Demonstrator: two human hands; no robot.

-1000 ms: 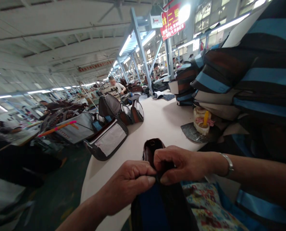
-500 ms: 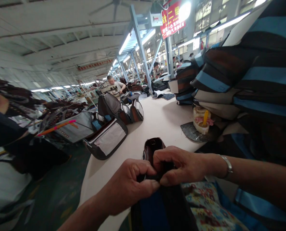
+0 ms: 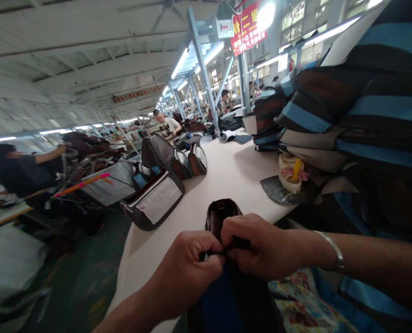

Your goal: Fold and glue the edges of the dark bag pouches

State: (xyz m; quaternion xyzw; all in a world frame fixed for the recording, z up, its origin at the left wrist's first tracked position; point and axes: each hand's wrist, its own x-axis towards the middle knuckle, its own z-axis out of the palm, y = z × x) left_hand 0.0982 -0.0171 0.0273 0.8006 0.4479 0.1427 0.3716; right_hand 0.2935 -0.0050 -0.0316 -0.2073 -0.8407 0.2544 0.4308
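A dark bag (image 3: 219,296) with a blue stripe and a brown lining stands in front of me, its open end facing up and away. My left hand (image 3: 195,259) pinches the near edge of its opening between thumb and forefinger. Right beside it, my right hand (image 3: 257,245) pinches the same edge, the fingertips of both hands almost meeting. A silver bangle (image 3: 332,249) circles my right wrist. Inside the far end of the opening a small metal ring (image 3: 221,205) shows. What exactly lies between my fingertips is hidden.
On the pale table (image 3: 226,178) lies a grey-fronted bag (image 3: 155,201), with smaller bag pieces behind it. At right, a container with a yellow handle (image 3: 296,170) rests on a dark slab (image 3: 278,190) beside stacked striped bags (image 3: 382,111). A co-worker (image 3: 25,171) stands at left.
My fingers have curled tighter on the bag's edge, and my right wrist has turned slightly. At left, the co-worker has shifted and reaches out an arm.
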